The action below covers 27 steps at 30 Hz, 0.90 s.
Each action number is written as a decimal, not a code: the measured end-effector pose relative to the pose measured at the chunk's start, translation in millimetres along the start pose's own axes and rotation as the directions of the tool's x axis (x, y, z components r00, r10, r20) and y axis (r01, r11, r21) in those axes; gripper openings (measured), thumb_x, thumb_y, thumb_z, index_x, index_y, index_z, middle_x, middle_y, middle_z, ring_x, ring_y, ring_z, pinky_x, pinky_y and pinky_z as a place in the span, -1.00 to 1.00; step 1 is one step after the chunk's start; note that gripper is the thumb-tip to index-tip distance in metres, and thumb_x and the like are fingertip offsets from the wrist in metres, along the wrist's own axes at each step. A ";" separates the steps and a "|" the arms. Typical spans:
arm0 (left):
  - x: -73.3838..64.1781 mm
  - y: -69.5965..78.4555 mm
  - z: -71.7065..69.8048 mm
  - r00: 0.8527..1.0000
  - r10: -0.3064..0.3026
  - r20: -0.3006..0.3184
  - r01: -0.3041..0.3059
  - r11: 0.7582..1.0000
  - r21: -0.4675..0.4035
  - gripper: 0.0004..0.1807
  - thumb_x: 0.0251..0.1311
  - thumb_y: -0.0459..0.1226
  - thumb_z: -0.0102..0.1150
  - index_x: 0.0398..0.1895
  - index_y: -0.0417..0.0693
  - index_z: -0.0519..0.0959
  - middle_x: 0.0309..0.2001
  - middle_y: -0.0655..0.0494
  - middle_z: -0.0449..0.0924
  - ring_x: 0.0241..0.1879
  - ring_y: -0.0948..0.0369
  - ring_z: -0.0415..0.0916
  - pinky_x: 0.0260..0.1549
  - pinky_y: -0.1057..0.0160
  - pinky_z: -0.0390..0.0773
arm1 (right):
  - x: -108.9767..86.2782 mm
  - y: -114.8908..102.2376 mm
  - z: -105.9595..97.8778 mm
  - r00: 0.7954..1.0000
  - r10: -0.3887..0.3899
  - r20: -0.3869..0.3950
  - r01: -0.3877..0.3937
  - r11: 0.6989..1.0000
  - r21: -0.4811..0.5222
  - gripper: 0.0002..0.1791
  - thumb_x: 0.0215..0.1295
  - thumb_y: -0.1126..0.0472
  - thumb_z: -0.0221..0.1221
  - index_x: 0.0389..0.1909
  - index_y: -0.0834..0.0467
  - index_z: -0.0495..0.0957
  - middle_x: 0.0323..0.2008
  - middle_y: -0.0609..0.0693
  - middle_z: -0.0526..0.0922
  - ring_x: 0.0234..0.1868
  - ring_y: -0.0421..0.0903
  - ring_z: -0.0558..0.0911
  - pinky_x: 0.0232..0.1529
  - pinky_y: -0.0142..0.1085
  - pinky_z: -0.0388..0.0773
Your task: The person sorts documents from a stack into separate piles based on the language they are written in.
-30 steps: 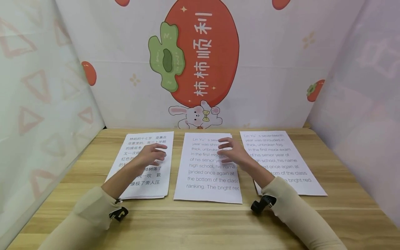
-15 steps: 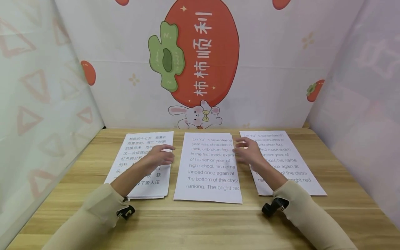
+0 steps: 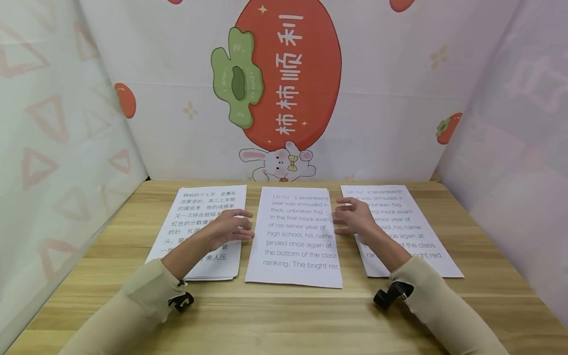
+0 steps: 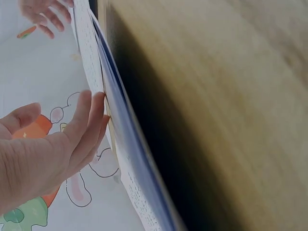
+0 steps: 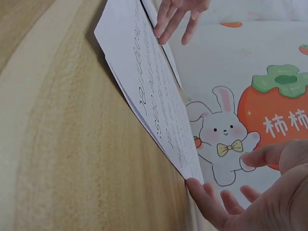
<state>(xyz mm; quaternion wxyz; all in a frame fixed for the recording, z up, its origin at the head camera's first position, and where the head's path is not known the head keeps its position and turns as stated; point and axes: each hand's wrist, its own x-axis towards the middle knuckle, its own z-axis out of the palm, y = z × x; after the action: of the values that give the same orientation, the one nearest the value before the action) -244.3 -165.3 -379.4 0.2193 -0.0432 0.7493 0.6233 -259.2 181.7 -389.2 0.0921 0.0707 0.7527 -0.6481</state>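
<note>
Three printed stacks of paper lie side by side. The middle paper stack (image 3: 293,246) carries English text and sits between my two hands. On its left, my left hand (image 3: 228,228) is over the inner edge of the left paper stack (image 3: 208,199), which has Chinese text; its fingers are relaxed and hold nothing. My right hand (image 3: 358,220), fingers loosely bent, is at the middle stack's right edge and partly covers the right paper stack (image 3: 421,231). In the right wrist view, a fingertip (image 5: 195,185) of that hand appears at the middle stack's edge; contact is hard to tell.
A wooden table (image 3: 275,320) bears the papers. Behind it hangs a white backdrop (image 3: 377,133) printed with a red persimmon and a rabbit. Cloth walls stand left (image 3: 80,162) and right (image 3: 497,187). Each wrist wears a black camera strap.
My right hand has moved right, off the middle stack to its right edge. My left hand has shifted right to the left stack's inner edge. The papers stay in place.
</note>
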 end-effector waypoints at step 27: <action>5.0 -0.9 -2.5 1.000 -0.023 0.013 0.024 0.998 -0.053 -0.44 0.45 -0.47 -0.01 0.48 -0.37 0.23 0.04 -0.28 0.52 -0.07 -0.01 0.73 0.02 0.14 0.75 | 6.2 5.8 -5.2 0.999 -0.040 0.004 0.039 0.991 0.126 -0.36 0.42 0.48 0.17 0.48 0.36 0.24 0.02 0.14 0.56 -0.26 -0.18 0.73 -0.15 -0.28 0.79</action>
<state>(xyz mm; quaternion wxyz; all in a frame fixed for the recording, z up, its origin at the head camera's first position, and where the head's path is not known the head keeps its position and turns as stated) -249.1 -166.8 -381.8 0.2299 -0.0540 0.7307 0.6405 -264.2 187.6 -395.5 0.0770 0.0593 0.7111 -0.6964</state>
